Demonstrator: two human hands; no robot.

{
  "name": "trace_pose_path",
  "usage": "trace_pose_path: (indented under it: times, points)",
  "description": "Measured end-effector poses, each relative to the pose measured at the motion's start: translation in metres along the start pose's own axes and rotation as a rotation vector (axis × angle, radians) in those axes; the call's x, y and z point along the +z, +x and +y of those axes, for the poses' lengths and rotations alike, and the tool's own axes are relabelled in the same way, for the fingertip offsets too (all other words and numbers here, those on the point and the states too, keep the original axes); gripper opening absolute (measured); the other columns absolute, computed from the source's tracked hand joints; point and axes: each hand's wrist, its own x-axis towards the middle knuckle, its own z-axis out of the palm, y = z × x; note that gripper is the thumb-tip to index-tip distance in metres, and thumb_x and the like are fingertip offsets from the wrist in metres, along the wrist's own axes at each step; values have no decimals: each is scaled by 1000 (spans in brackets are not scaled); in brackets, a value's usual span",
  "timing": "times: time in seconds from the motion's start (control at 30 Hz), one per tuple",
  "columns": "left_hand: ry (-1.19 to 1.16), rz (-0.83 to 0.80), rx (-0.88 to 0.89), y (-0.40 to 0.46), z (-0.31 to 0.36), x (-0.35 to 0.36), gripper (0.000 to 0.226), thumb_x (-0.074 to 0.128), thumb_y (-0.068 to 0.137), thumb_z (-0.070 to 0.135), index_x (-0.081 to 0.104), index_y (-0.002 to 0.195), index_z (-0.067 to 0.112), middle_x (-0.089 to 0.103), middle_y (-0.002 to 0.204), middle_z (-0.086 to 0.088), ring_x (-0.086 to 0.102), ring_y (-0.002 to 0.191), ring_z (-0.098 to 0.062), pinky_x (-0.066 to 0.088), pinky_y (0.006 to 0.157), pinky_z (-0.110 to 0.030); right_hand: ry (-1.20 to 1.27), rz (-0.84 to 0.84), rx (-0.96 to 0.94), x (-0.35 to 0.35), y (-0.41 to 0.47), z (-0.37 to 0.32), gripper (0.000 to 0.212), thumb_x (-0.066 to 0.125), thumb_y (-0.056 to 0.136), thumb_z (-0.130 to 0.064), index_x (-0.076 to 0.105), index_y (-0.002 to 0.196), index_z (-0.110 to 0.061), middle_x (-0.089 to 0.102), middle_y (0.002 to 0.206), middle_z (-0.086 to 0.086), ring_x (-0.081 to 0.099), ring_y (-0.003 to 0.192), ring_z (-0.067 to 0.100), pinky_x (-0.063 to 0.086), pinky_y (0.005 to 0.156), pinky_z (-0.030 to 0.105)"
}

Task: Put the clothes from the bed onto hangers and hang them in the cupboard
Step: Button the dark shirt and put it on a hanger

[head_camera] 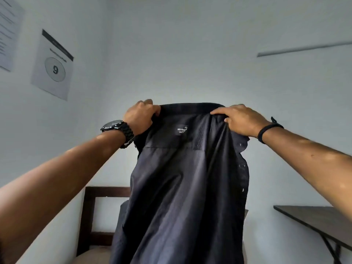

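A dark navy button-up shirt [182, 187] hangs in the air in front of me, its inside facing me with a small label below the collar. My left hand [140, 116], with a black watch on the wrist, grips the left end of the collar. My right hand [242, 119], with a black band on the wrist, pinches the right end of the collar. The shirt's body drops straight down and hides what lies behind it. No hanger or cupboard is in view.
A dark wooden chair [91, 216] with a tan seat stands behind the shirt at the lower left. A dark wall-mounted table [314, 220] juts out at the right. Paper sheets, one with a "9" [55, 69], hang on the left wall.
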Motion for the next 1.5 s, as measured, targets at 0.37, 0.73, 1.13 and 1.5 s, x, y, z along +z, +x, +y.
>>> trace_pose_path:
  times: [0.37, 0.73, 1.13, 1.5]
  points:
    - [-22, -23, -106, 31, -5, -54, 27, 45, 80, 0, 68, 88, 11, 60, 104, -14, 59, 90, -36, 48, 73, -34, -7, 140, 304, -62, 9, -8, 16, 41, 86, -3, 57, 87, -1, 57, 102, 25, 57, 72, 35, 46, 64, 32]
    - [-651, -469, -521, 45, 30, -116, 26, 35, 92, -3, 47, 69, 0, 49, 65, -15, 54, 33, -18, 45, 34, -20, 722, -318, 485, -111, -3, -20, 27, 27, 92, 2, 52, 99, 8, 70, 91, 20, 70, 80, 26, 59, 63, 28]
    - [-11, -517, -330, 39, 58, -115, 34, 40, 87, -1, 51, 55, 4, 51, 39, -6, 55, 36, -17, 38, 36, -15, 144, -222, 353, -113, -16, -9, 22, 63, 91, -19, 61, 93, 3, 60, 94, 20, 69, 77, 32, 56, 62, 35]
    - [-337, -594, -456, 47, 56, -102, 31, 39, 95, 2, 44, 65, 7, 50, 41, -1, 55, 38, -14, 37, 32, -11, 271, -442, 394, -116, -22, 13, 15, 64, 91, -11, 62, 86, 3, 65, 80, 16, 68, 53, 22, 56, 46, 27]
